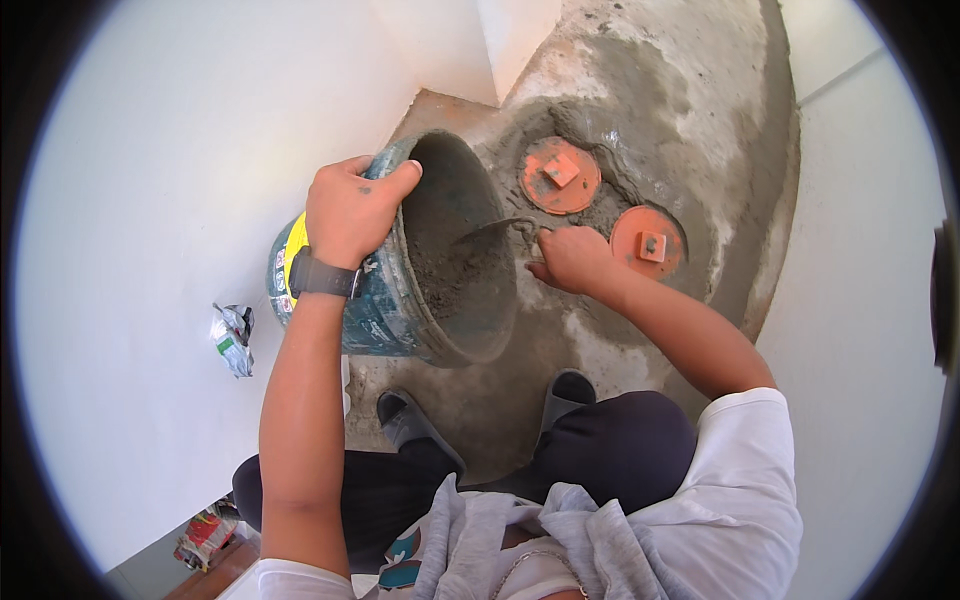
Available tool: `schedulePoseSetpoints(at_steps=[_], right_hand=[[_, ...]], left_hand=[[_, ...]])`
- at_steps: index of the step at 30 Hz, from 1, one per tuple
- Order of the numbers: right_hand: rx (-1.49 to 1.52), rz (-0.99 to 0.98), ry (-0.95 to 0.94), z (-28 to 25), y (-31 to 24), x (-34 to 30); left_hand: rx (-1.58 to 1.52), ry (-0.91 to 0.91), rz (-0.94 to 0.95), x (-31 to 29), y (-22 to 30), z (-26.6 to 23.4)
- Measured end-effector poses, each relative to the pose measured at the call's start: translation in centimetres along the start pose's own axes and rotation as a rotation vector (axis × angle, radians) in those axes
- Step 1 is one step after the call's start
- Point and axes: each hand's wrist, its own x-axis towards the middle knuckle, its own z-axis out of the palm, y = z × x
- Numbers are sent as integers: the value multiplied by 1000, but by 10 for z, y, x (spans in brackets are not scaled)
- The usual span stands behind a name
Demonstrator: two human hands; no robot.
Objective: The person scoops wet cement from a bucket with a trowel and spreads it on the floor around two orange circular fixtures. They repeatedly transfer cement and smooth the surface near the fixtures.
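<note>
My left hand (352,212) grips the rim of a dark green bucket (385,315), which is tipped with its mouth toward the right. Grey mortar (450,270) clings to its inner wall and lies loose inside. In my right hand (575,262) is a trowel (492,229), its blade reaching into the bucket's mouth; most of the handle is hidden by my fingers. Just beyond that hand, two round orange caps (560,175) with square raised knobs are set in the floor. Wet grey mortar surrounds them, and smears spot both caps.
White walls (180,180) stand close on the left and right. My sandalled feet (405,420) are below the bucket. A crumpled plastic packet (234,340) is at the left, and a red bag (205,535) sits at the lower left. The concrete floor (690,90) has rough, patchy mortar.
</note>
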Motion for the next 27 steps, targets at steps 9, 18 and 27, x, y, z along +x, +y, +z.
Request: schedulePoseSetpoints(at_steps=[9, 18, 27], right_hand=[[-344, -236, 582, -7, -67, 87], [-169, -348, -4, 45, -107, 60], [-111, -153, 243, -15, -82, 65]], left_hand=[[41, 57, 45, -4, -1, 3], [-95, 145, -54, -23, -6, -8], [-79, 86, 14, -25, -6, -1]])
